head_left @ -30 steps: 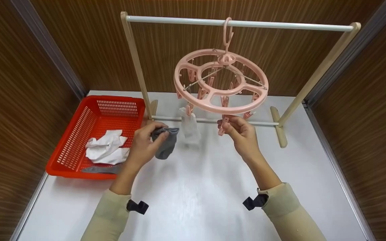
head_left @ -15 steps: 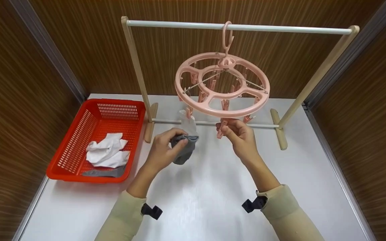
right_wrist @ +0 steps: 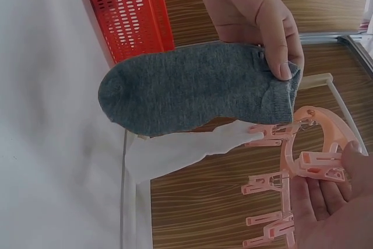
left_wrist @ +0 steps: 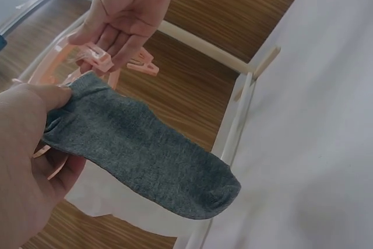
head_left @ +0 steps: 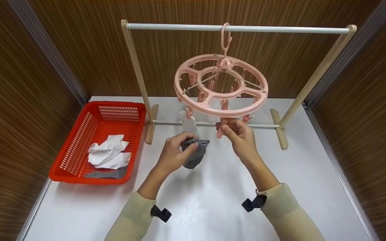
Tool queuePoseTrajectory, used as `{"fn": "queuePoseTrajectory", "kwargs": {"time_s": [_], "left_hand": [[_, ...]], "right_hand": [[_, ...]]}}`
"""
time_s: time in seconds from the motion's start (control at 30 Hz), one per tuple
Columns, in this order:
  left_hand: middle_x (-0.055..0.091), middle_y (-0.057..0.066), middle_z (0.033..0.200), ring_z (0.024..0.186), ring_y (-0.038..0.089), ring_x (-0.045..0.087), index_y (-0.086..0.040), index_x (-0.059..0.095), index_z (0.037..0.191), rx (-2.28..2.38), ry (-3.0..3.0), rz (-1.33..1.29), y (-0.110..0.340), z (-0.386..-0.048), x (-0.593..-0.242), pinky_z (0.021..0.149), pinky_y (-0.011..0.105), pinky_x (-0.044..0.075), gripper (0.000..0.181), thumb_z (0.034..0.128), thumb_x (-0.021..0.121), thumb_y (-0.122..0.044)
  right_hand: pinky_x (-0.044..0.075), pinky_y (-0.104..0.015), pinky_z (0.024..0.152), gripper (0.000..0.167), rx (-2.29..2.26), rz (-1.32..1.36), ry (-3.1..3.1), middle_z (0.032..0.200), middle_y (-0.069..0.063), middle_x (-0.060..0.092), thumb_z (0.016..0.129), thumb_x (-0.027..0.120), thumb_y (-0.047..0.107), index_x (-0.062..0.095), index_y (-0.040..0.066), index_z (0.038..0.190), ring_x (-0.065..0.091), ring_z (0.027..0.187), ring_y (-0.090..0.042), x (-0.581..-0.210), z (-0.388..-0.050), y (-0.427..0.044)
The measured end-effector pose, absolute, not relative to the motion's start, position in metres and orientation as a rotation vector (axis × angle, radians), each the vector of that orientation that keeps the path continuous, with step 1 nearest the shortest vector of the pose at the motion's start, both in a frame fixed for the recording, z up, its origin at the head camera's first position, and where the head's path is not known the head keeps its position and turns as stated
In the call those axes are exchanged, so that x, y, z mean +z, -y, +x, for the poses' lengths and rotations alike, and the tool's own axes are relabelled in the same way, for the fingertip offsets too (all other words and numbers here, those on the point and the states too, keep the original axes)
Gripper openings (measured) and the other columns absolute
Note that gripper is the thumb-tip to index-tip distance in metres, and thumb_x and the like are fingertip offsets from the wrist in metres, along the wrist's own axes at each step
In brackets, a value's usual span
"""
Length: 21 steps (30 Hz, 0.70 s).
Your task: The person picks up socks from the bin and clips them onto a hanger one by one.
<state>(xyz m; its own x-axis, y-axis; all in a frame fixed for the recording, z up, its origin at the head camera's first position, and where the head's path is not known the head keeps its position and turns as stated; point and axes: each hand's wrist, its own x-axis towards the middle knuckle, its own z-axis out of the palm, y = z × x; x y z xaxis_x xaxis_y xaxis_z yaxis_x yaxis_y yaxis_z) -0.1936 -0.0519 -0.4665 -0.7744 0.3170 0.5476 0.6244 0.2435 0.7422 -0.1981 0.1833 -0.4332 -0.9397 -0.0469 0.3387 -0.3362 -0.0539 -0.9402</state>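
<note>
A grey sock (left_wrist: 145, 147) hangs from my left hand (head_left: 177, 152), pinched by its cuff between thumb and fingers. In the right wrist view the sock (right_wrist: 186, 88) stretches out flat, toe away from the hand. My right hand (head_left: 241, 137) pinches a pink clothespin (head_left: 222, 129) under the front rim of a round pink drying hanger (head_left: 209, 108). Sock and clothespin are a short gap apart. Behind the left hand a white sock (right_wrist: 180, 153) hangs from another clip (head_left: 188, 112) of the hanger.
The hanger hooks over the white bar (head_left: 280, 29) of a wooden-legged rack (head_left: 136, 70). To the left stands a red basket (head_left: 69, 147) holding a white cloth item (head_left: 109, 152) and a grey one (head_left: 106, 173). Several more clips dangle below the hanger.
My left hand has carried the grey sock rightward, from beside the basket to just left of the right hand. The right hand keeps its pinch on the clothespin, nearly in place.
</note>
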Motion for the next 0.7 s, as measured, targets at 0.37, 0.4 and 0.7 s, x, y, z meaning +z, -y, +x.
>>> {"fn": "queuePoseTrajectory", "kwargs": {"time_s": [0.37,0.4,0.7], "left_hand": [[0.072,-0.001,0.1,0.087,0.011,0.065,-0.012,0.069,0.106,-1.631,2.21,-0.834,0.045,-0.195,-0.468,0.073,0.028,0.058,0.016,0.0951,0.069,-0.023],[0.072,-0.002,0.1,0.087,0.011,0.065,-0.013,0.07,0.106,-1.644,2.209,-0.823,0.045,-0.196,-0.468,0.072,0.028,0.058,0.016,0.0949,0.07,-0.023],[0.074,0.006,0.097,0.081,0.014,0.065,-0.005,0.07,0.106,-1.698,2.223,-0.751,0.035,-0.195,-0.466,0.069,0.027,0.055,0.015,0.0926,0.071,-0.013]], "right_hand": [[0.058,-0.032,0.087,0.02,2.109,0.414,1.986,0.105,-0.028,0.07,0.098,0.061,0.004,0.063,-0.007,0.114,0.071,0.092,-0.027,-0.433,-0.199,-0.183],[0.058,-0.032,0.085,0.02,2.114,0.414,1.977,0.105,-0.03,0.069,0.098,0.061,0.004,0.063,-0.008,0.113,0.071,0.09,-0.026,-0.433,-0.199,-0.182],[0.059,-0.032,0.082,0.023,2.131,0.437,1.948,0.1,-0.027,0.07,0.098,0.059,0.003,0.06,-0.016,0.112,0.071,0.086,-0.021,-0.434,-0.2,-0.181]]}}
